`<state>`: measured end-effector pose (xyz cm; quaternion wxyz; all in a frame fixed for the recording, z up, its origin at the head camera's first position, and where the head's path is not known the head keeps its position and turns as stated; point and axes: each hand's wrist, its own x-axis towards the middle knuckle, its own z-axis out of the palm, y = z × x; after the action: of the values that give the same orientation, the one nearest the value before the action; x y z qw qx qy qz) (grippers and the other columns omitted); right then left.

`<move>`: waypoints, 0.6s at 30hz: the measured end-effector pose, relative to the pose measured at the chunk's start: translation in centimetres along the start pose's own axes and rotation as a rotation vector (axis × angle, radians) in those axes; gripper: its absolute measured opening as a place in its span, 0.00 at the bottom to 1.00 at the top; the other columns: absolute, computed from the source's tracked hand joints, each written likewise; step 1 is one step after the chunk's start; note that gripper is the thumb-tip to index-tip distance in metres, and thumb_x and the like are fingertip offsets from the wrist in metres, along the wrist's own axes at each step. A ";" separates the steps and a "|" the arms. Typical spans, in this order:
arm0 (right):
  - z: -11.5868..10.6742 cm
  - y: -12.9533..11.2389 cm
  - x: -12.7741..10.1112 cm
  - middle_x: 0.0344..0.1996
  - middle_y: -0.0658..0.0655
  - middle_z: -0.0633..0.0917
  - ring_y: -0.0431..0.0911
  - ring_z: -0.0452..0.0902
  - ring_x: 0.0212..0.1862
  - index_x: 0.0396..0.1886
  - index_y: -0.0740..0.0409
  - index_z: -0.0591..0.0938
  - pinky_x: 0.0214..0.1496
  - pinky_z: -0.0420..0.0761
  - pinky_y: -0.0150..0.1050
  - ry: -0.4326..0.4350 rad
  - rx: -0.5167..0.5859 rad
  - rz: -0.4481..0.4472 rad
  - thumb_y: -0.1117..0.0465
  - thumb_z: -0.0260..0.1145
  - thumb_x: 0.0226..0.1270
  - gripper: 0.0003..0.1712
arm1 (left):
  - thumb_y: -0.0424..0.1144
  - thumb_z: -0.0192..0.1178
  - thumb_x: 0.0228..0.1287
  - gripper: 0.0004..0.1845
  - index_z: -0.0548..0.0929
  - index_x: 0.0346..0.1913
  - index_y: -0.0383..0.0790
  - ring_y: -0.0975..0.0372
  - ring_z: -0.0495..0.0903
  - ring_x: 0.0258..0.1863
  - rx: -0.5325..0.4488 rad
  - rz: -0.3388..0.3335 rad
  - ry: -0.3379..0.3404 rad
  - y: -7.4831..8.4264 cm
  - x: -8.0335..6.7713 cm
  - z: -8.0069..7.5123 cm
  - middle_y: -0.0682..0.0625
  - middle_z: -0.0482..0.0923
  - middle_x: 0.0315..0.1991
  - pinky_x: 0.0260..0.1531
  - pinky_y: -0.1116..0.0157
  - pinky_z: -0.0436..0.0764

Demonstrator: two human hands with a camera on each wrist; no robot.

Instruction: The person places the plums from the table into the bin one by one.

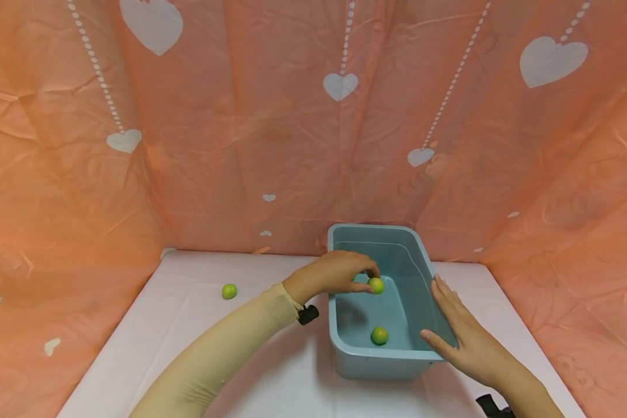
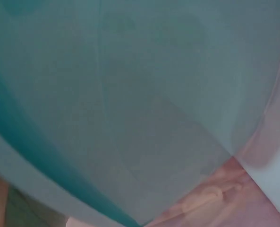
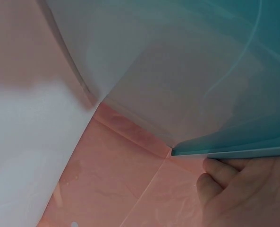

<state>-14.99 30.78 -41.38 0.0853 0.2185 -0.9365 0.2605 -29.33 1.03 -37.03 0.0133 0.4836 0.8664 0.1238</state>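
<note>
Right of the frame's centre, your left hand is pinching a lime over the bin; your right hand is resting, spread, against its right rim. Loosening early could be sending the lime rolling into the lower fruit.

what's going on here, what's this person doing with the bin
A person's left hand has a small round green fruit in its grip, between thumb and fingers, over the inside of a blue-grey bin. The right hand rests against the bin's right side. A second fruit lies inside near the front wall, and a third fruit sits on the white surface, left of the bin.
</note>
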 end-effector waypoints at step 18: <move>-0.1 0.1 0.0 0.87 0.64 0.48 0.57 0.37 0.88 0.89 0.58 0.49 0.76 0.35 0.21 -0.004 0.008 0.006 0.48 0.70 0.77 0.55 | 0.55 0.69 0.74 0.20 0.86 0.63 0.55 0.70 0.82 0.55 0.072 -0.009 -0.081 1.1 2.4 1.3 0.62 0.85 0.55 0.56 0.66 0.82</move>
<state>-15.00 30.92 -41.37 0.0821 0.2166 -0.9363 0.2640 -29.51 3.83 -37.83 0.0314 0.4844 0.8712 0.0728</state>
